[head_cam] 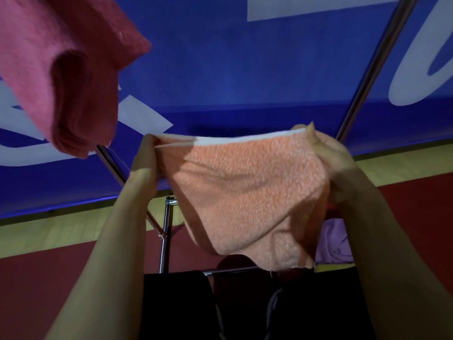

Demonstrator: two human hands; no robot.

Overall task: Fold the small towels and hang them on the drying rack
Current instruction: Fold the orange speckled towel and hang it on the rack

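An orange towel (245, 192) of nubbly terry cloth, with a thin white band along its top edge, hangs spread between two raised hands in the middle of the view. Its top edge is pulled nearly taut and dips a little in the middle; the cloth below sags in soft folds and narrows to a loose lower corner. The left hand (147, 153) pinches the left top corner between curled fingers and thumb. The right hand (328, 155) grips the right top corner, its fingers bunched into the cloth.

Up to the left, a pink towel (61, 69), folded thick, hangs over a metal bar of the drying rack (164, 231). Just beside the orange towel's lower right edge lies a bunched purple cloth (333, 241). Behind stands a blue banner (232, 69) with white shapes.
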